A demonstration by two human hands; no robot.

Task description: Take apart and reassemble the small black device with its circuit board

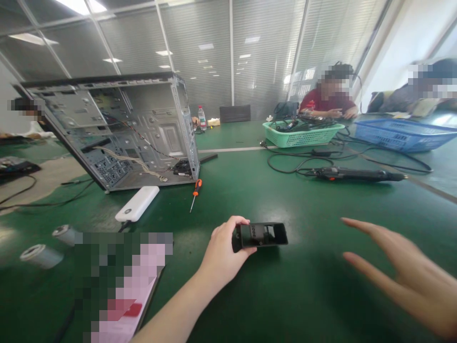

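Observation:
My left hand (225, 247) grips a black rectangular plastic part (266, 234) by its left end, thumb below and fingers over the top. The part has a row of small round marks and a hollow right end; I cannot make out its exact kind. My right hand (400, 271) hangs over the table at the right, slightly blurred, with thumb and fingers spread and nothing in it. Beyond my left hand an orange-handled screwdriver (196, 191) lies beside an opened computer case (153, 124), which shows loose cables inside.
A white power bank (137, 204) and two metal cylinders (42, 256) lie at the left. An electric screwdriver (357, 174) with a trailing cable, a green basket (303, 136) of cables and a blue basket (403, 135) stand at the right. People sit beyond the table.

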